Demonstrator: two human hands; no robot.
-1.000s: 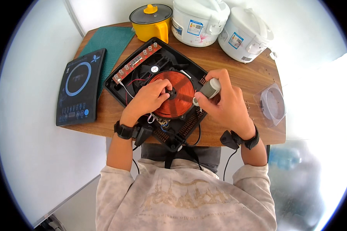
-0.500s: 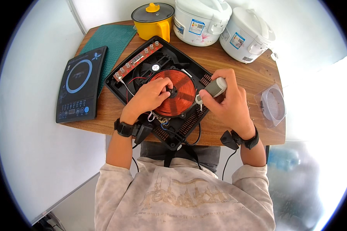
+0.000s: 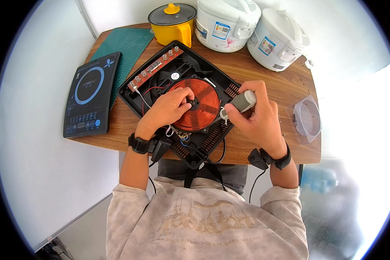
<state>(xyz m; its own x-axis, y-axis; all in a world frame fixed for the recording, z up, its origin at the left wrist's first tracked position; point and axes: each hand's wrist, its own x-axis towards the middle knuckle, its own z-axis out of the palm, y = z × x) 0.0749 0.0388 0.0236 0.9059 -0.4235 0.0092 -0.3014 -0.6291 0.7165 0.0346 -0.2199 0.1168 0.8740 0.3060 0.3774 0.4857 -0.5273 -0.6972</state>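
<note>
An opened induction cooker base (image 3: 212, 73), a black shell with its parts exposed, lies at an angle before me. Its round copper coil (image 3: 206, 97) sits in the middle. My left hand (image 3: 171, 106) rests over the coil's left part, fingers curled and thumb tucked in beside the central hub; whatever is between the fingertips is hidden. In my right hand (image 3: 260, 115) is a thick grey-and-white electric screwdriver (image 3: 243, 101), gripped around its handle. It slants down toward the coil's right edge, and its tip is too small to make out.
A red circuit board (image 3: 155, 67) runs along the base's far-left side. The black glass cooker top (image 3: 89, 95) lies left, partly on a green cutting mat (image 3: 125, 45). A yellow pot (image 3: 171, 32) and two white rice cookers (image 3: 223, 32) stand behind. A clear container (image 3: 307, 117) sits right.
The screwdriver and my right hand have shifted very slightly, the handle tilting a little. My left hand stays in the same place on the coil.
</note>
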